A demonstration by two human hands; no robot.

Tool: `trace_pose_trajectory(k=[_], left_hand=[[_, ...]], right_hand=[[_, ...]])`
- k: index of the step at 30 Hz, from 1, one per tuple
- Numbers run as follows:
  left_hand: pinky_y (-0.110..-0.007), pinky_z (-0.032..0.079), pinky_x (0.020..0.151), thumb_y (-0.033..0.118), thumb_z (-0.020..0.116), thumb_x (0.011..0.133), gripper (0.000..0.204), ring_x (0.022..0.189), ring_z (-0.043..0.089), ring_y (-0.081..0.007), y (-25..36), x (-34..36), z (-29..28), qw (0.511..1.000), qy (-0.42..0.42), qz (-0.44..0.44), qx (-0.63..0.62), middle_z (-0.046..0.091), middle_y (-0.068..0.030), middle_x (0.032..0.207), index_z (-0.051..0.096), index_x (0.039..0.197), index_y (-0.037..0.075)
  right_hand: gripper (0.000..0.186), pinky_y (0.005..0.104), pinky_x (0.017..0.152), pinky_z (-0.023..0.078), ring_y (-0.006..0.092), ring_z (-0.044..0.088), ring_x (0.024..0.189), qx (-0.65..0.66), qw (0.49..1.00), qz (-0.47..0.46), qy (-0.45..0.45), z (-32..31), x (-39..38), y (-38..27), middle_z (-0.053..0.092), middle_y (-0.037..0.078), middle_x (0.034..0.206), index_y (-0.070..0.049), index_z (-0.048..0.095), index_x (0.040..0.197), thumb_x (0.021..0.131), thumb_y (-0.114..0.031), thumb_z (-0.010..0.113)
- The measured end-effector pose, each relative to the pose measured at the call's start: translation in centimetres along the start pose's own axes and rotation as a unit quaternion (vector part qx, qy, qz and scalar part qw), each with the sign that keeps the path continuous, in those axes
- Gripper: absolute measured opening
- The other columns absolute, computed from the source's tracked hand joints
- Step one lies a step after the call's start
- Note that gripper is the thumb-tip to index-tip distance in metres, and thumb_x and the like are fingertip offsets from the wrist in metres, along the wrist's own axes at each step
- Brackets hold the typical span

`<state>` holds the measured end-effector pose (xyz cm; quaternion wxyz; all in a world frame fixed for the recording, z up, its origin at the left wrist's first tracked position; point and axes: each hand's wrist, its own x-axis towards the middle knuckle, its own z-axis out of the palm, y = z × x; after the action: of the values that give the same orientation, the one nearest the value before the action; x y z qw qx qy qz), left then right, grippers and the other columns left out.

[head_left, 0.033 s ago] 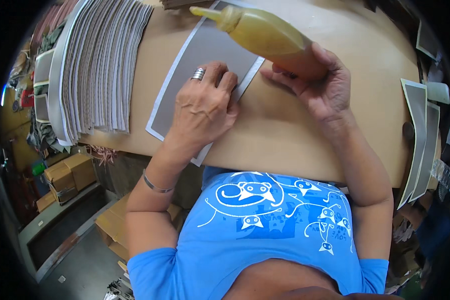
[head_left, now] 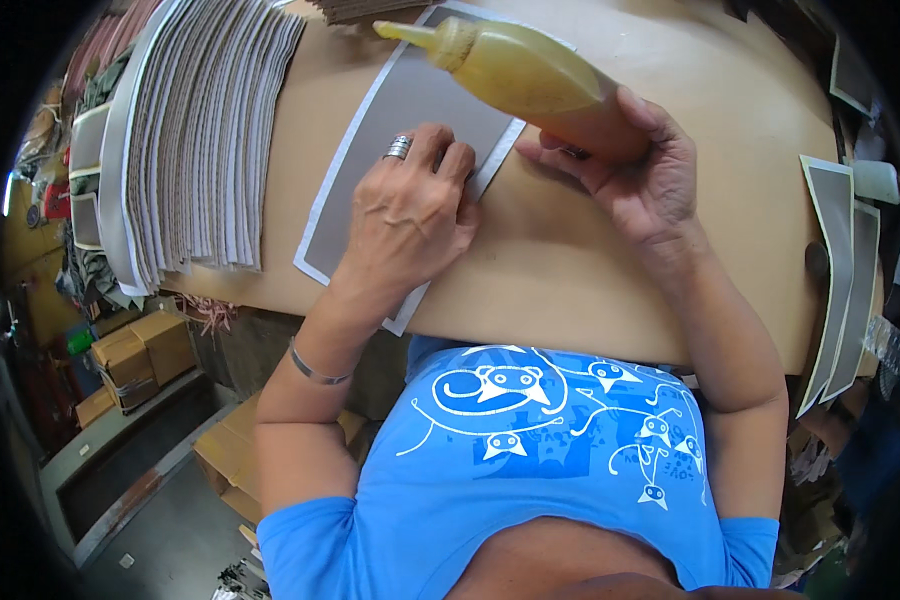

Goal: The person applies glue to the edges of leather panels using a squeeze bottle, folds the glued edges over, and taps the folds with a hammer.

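A grey sheet with a white border (head_left: 390,150) lies flat on the tan worktable (head_left: 590,270) at upper centre of the frame. Its long axis runs from the lower left, where one corner overhangs the near table edge, up toward the upper right.

The left hand (head_left: 410,215) rests palm down on the sheet's lower half. Its fingers (head_left: 440,155) are bent and pressed against the grey surface close to the right border, holding nothing. A ring sits on one finger and a thin bangle (head_left: 315,368) on the wrist.

Just right of that hand, the right hand (head_left: 635,170) is wrapped around the base of a squeeze bottle of yellowish liquid (head_left: 530,75). The bottle lies nearly level above the sheet's upper part, its long axis running right to left and its nozzle pointing toward the upper left of the frame. The nozzle tip appears clear of the sheet, though whether there is contact cannot be told. The left hand is the nearer one to the sheet, being on it; the right hand lies beyond the sheet's right border.

A fanned stack of similar sheets (head_left: 205,140) fills the upper left of the table. More bordered pieces (head_left: 840,270) hang at the right edge. Cardboard boxes (head_left: 145,350) stand on the floor at lower left.
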<state>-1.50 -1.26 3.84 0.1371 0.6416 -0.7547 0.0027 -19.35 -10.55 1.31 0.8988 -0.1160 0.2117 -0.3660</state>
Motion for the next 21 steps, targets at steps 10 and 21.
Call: trace_pose_trajectory(k=[10, 21], left_hand=[[-0.028, 0.048, 0.064, 0.004, 0.062, 0.071, 0.007, 0.07, 0.061, -0.0196, -1.3, 1.3, -0.1, 0.99, -0.01, -0.066, -0.127, 0.06, -0.0064, 0.095, 0.062, 0.077, 0.001], [-0.024, 0.048, 0.065, 0.002, 0.06, 0.072, 0.005, 0.071, 0.057, -0.0131, -3.5, 0.7, 0.3, 0.905, -0.017, -0.175, -0.388, 0.062, -0.0068, 0.092, 0.061, 0.074, -0.003]], right_hand=[[0.039, 0.048, 0.084, 0.05, 0.0317, 0.058, 0.09, -0.057, 0.997, -0.043, 0.028, 1.2, 0.6, 0.9, 0.054, 0.019, 0.101, 0.003, 0.048, 0.107, 0.08, -0.022, 0.058], [0.039, 0.0399, 0.085, 0.05, 0.0255, 0.057, 0.097, -0.039, 0.997, -0.048, 0.041, 1.5, 0.5, 1.2, 0.054, 0.013, 0.108, -0.002, 0.049, 0.111, 0.079, -0.022, 0.058]])
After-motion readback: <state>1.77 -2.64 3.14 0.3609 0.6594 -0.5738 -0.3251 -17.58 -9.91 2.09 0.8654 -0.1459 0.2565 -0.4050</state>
